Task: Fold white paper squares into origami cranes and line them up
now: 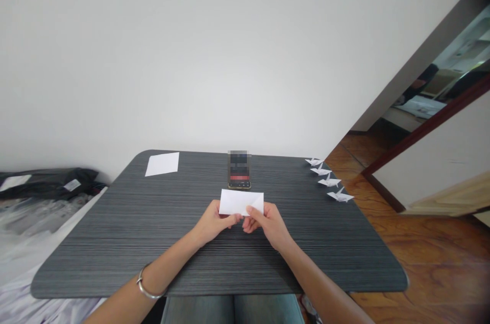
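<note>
A white sheet of paper (235,201), folded into a wide rectangle, is held between both hands above the middle of the table. My left hand (213,222) grips its lower left corner, with the thumb along the bottom edge and the other fingers mostly behind. My right hand (267,222) pinches the lower right part, thumb on the front and fingers curled beneath. Just beyond the paper stands a phone (239,171) with its screen blurred out. Several white folded paper cranes (329,181) sit in a row along the table's right side.
The dark grey table (153,242) has rounded corners and meets a white wall at the back. A flat white sheet (162,164) lies at its far left. Black and clear plastic bags (49,183) are heaped left of the table. On the right is a brown floor (401,242).
</note>
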